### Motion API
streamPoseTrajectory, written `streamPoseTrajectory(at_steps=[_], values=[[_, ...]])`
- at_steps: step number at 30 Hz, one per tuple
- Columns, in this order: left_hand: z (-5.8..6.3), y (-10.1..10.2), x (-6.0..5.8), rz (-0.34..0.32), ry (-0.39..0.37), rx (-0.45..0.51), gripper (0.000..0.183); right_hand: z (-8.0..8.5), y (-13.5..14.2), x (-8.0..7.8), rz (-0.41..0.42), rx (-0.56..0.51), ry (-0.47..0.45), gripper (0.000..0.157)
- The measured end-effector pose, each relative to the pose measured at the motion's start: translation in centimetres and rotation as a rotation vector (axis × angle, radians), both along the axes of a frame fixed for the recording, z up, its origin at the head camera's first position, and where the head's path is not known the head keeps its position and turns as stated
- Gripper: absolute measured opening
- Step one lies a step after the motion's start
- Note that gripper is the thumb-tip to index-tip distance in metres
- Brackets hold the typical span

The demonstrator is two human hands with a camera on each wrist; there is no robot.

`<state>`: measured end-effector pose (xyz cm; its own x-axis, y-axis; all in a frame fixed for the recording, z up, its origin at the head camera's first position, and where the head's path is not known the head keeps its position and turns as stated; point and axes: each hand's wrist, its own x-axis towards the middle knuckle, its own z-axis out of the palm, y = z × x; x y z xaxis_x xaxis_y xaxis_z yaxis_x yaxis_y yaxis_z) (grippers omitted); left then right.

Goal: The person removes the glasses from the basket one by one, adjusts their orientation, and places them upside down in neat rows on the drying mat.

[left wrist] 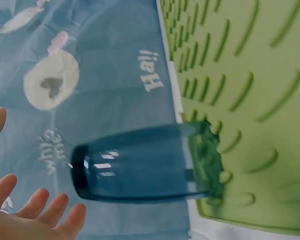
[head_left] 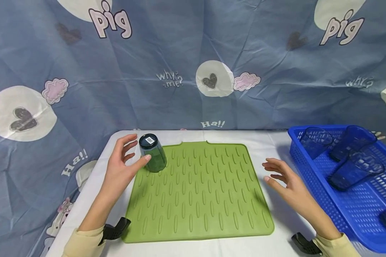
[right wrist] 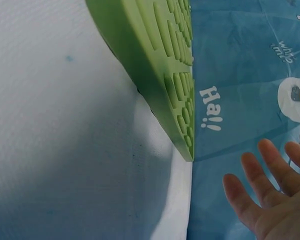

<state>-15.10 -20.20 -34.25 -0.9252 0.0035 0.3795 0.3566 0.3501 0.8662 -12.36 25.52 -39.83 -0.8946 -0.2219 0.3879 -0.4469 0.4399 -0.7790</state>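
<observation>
A blue drinking glass (head_left: 153, 153) stands upside down on the far left corner of a green ribbed drying mat (head_left: 199, 192). Its dark base, with a small pale label, faces up. My left hand (head_left: 123, 167) is spread beside the glass, the thumb in front of it. In the left wrist view a gap shows between the fingers (left wrist: 70, 220) and the glass (left wrist: 140, 165). Off the mat's right edge, my right hand (head_left: 286, 184) hovers with loosely bent fingers and nothing in them. The right wrist view shows those fingers (right wrist: 270, 180) spread apart.
At the right stands a blue perforated plastic basket (head_left: 341, 214). Several blue glasses lean or lie in it, one glass (head_left: 355, 169) near its middle. White cloth (head_left: 263, 142) covers the table. A printed blue curtain (head_left: 180, 107) hangs behind the table and along its left side.
</observation>
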Motion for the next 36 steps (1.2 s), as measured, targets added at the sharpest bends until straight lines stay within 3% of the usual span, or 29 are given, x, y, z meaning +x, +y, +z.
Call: streamPoseTrajectory(at_steps=[5, 9, 12, 20, 25, 36], values=[[0.7, 1.2, 1.1, -0.058, 0.094, -0.002, 0.064, 0.0, 0.1, -0.1, -0.001, 0.002, 0.001, 0.052], [0.8, 2.0, 1.7, -0.164, 0.155, 0.009, 0.066, 0.0, 0.2, -0.2, 0.003, -0.002, 0.002, 0.053], [0.7, 2.6, 2.0, -0.244, 0.157, 0.001, 0.069, 0.1, 0.2, -0.2, 0.008, -0.001, 0.002, 0.053], [-1.0, 4.8, 2.7, -0.407, -0.047, -0.140, 0.071, 0.2, 0.0, -0.2, 0.033, -0.029, -0.006, 0.052], [-2.2, 6.0, 3.1, -0.474, -0.163, -0.160, 0.073, 0.4, -0.1, 0.1, 0.058, -0.048, -0.031, 0.052], [-3.6, 7.1, 3.4, -0.536, -0.198, -0.144, 0.069, 1.2, -0.6, 0.7, 0.102, -0.085, -0.089, 0.051]])
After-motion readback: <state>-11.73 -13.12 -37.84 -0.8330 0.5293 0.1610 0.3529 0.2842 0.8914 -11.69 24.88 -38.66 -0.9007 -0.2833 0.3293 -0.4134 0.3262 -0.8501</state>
